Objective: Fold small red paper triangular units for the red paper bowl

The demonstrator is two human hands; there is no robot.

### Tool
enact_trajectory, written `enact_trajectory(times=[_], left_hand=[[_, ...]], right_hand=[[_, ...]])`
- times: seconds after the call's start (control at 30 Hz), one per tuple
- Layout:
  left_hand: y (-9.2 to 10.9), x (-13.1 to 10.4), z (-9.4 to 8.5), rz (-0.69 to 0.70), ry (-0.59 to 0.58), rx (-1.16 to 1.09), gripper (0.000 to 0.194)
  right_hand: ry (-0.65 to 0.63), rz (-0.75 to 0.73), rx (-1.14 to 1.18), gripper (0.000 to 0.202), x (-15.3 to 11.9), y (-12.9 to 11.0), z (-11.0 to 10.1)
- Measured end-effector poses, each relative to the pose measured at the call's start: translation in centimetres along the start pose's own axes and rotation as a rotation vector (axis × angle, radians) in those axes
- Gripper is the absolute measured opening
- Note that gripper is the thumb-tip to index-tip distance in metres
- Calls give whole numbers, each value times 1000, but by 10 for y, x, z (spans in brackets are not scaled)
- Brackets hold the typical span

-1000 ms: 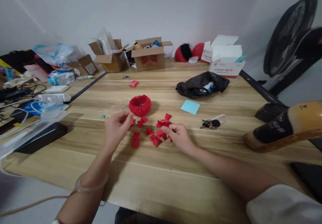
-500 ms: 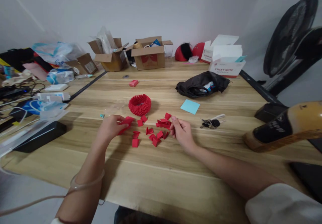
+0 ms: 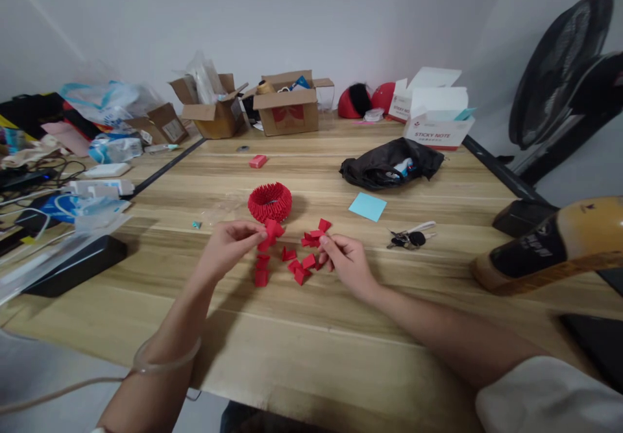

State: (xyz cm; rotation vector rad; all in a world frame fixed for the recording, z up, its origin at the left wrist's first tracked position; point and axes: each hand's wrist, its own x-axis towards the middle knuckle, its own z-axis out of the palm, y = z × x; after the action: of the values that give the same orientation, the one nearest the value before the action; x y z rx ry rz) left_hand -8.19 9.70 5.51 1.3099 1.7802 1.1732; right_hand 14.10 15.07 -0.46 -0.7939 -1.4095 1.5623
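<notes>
My left hand [image 3: 238, 243] is closed on a bunch of red folded paper pieces [image 3: 272, 230], held just above the table in front of a round red bowl [image 3: 270, 207] built from many small folded points. My right hand [image 3: 349, 264] has its thumb and finger pinched at the edge of a small heap of red folded papers [image 3: 309, 239], on one of those pieces. Between and below the hands lie several loose red pieces [image 3: 298, 271], with more near the left [image 3: 261, 278].
A blue paper square [image 3: 368, 206], keys [image 3: 411, 238] and a black bag [image 3: 392, 165] lie right of the bowl. A small red block [image 3: 257, 161] sits behind it. Cardboard boxes [image 3: 287, 113] line the wall. A bottle [image 3: 549, 245] lies at the right.
My left hand has moved right with its red papers, up to the front of the bowl. My right hand has shifted slightly left and down at the heap.
</notes>
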Motion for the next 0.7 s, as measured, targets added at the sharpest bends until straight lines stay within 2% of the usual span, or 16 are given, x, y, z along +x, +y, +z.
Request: enact_trajectory(times=[0.07, 0.17, 0.27, 0.47, 0.7], left_hand=[[2, -6, 16, 21, -60, -182, 22], [4, -15, 37, -14, -138, -299, 22], [5, -22, 48, -53, -166, -347, 28], [5, -28, 55, -1, -134, -300, 28], [1, -29, 60, 81, -95, -294, 20]], right_hand=[[-49, -6, 4, 37, -2, 0, 2], [-105, 1, 28, 28, -4, -1, 4], [-153, 11, 31, 25, -5, -3, 5], [-128, 29, 34, 29, -4, -6, 5], [-131, 48, 65, 27, -2, -6, 5]])
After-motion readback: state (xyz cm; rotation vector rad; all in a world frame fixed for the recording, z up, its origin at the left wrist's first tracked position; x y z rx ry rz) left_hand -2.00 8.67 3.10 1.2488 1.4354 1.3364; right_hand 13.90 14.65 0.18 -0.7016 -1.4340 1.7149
